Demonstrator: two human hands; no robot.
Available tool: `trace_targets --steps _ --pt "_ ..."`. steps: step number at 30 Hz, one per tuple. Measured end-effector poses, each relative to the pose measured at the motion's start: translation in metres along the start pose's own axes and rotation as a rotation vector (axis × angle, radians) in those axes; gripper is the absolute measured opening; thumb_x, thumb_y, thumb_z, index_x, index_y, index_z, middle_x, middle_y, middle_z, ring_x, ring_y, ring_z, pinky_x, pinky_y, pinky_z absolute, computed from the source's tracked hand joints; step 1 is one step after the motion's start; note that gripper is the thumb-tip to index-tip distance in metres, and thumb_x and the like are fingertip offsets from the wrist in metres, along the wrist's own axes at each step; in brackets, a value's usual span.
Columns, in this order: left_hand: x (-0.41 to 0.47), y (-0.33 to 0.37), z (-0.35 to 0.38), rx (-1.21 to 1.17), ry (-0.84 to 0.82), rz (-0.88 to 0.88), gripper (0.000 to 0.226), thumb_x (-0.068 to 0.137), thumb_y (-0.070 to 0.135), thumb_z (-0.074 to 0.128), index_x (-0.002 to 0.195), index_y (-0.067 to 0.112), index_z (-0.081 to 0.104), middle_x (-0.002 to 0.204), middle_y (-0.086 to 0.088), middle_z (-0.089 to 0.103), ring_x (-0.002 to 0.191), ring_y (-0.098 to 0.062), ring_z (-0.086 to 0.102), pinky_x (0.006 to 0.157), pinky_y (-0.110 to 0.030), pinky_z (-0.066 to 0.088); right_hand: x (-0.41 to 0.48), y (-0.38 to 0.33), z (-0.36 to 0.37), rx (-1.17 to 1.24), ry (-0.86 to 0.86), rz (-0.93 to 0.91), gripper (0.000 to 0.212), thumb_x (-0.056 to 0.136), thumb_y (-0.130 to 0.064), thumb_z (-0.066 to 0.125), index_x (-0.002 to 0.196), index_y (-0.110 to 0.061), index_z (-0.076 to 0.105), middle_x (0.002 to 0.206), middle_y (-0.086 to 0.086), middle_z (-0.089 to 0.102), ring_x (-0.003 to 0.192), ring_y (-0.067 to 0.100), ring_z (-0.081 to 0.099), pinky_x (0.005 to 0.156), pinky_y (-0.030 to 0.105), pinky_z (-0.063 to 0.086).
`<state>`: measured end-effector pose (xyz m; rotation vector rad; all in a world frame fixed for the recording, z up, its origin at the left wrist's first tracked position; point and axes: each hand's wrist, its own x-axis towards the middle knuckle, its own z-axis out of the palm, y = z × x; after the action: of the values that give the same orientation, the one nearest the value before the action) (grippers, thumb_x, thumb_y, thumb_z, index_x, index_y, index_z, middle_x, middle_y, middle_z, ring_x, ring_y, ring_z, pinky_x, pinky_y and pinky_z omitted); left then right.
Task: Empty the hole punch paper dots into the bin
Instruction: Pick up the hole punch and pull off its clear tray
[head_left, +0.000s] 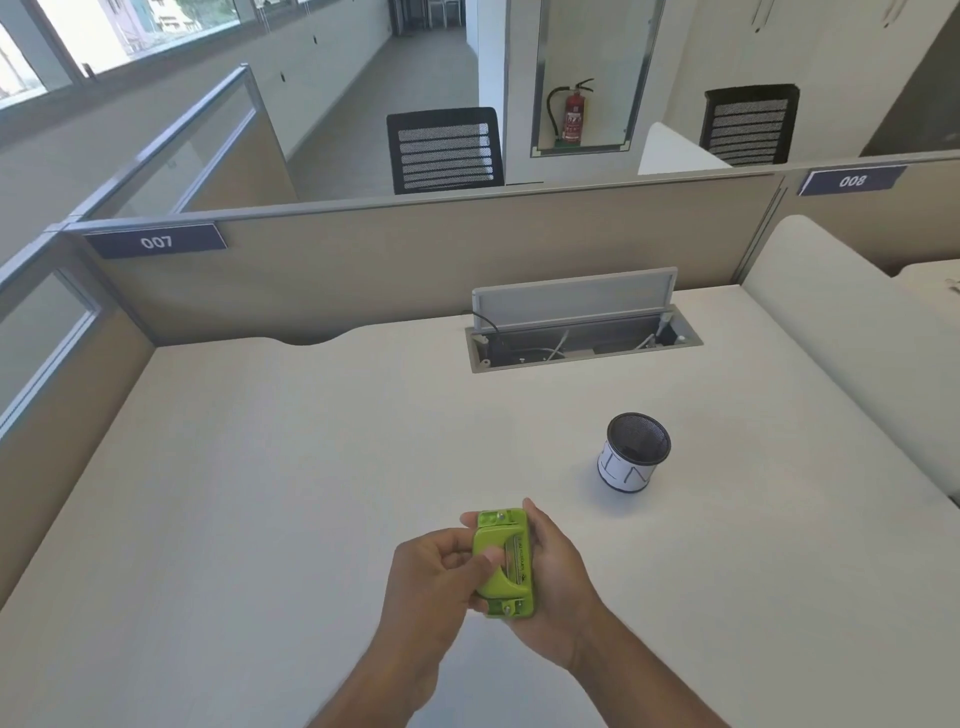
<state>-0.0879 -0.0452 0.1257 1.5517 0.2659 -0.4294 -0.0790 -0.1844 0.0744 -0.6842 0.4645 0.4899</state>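
- While I hold the green hole punch (505, 564) above the white desk (260, 493), both my hands are closed around it.
- My right hand (558, 587) cups it from the right side and below, with the fingers wrapped on its edge.
- My left hand (434, 577) grips the left side, and the thumb presses on the top.
- The small bin (634, 453), a black mesh cup with a white paper band, stands upright on the desk, beyond the punch and to the right, apart from my hands.
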Motion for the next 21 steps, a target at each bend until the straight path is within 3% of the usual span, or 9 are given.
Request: trace_targets --steps 7,10,14,17,21 --pt "0.002 0.000 -0.001 -0.097 -0.030 -0.021 0.014 0.099 0.003 0.072 0.094 0.003 0.085 0.085 -0.023 0.084 0.066 -0.023 0.072 0.055 -0.024 0.056 0.000 -0.002 0.000 0.014 0.038 0.011 0.071 0.103 -0.059 0.037 0.126 -0.002 0.073 0.128 0.027 0.067 0.107 0.037 0.067 0.084 0.045 0.049" --pt "0.003 0.002 -0.004 -0.165 -0.052 -0.016 0.016 0.101 0.003 0.068 0.100 0.002 0.084 0.092 -0.024 0.085 0.073 -0.028 0.075 0.060 -0.028 0.059 -0.001 -0.003 -0.001 0.049 0.043 -0.009 0.066 0.104 -0.056 0.038 0.115 -0.004 0.076 0.109 0.021 0.074 0.094 0.035 0.071 0.083 0.045 0.050" --pt "0.007 0.000 -0.008 -0.275 -0.091 -0.023 0.025 0.106 0.004 0.060 0.107 0.005 0.085 0.102 -0.030 0.082 0.081 -0.033 0.073 0.080 -0.045 0.059 -0.003 -0.003 0.001 0.092 0.038 -0.025 0.063 0.104 -0.054 0.039 0.098 -0.009 0.081 0.092 0.018 0.075 0.076 0.031 0.068 0.075 0.041 0.048" --pt "0.009 0.000 -0.011 -0.383 -0.117 -0.068 0.030 0.109 0.004 0.052 0.115 0.001 0.080 0.099 -0.025 0.080 0.081 -0.030 0.071 0.082 -0.045 0.057 -0.003 -0.004 0.002 0.075 -0.001 -0.028 0.067 0.104 -0.054 0.036 0.106 -0.006 0.082 0.092 0.018 0.076 0.075 0.030 0.071 0.072 0.040 0.050" --pt "0.009 0.004 -0.014 -0.543 -0.157 -0.133 0.033 0.109 0.006 0.046 0.125 -0.007 0.071 0.105 -0.024 0.080 0.084 -0.032 0.073 0.086 -0.048 0.054 -0.001 -0.004 0.003 0.075 -0.023 -0.031 0.069 0.103 -0.055 0.039 0.123 -0.001 0.078 0.110 0.023 0.077 0.093 0.034 0.073 0.086 0.044 0.054"
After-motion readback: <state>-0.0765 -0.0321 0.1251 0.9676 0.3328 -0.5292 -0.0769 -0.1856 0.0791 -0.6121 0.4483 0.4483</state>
